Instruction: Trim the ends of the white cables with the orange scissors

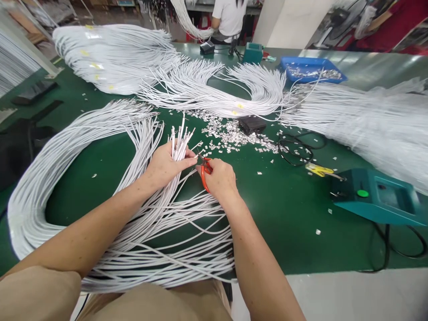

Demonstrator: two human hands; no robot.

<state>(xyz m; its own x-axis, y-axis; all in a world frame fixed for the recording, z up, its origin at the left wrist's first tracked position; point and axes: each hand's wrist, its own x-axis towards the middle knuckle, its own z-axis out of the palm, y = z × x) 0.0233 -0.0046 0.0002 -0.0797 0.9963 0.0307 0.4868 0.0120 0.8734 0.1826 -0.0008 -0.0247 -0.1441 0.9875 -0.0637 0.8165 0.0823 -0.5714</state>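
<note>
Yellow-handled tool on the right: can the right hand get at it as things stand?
Probably: only a few small scraps lie on the green tabletop between the right hand and the yellow-handled tool, but that hand holds orange-handled cutters.

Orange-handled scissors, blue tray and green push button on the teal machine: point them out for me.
Orange-handled scissors (pixel 203 179): head view, on the handle loop.
Blue tray (pixel 290 80): head view, front wall.
Green push button (pixel 363 193): head view, button's face.
</note>
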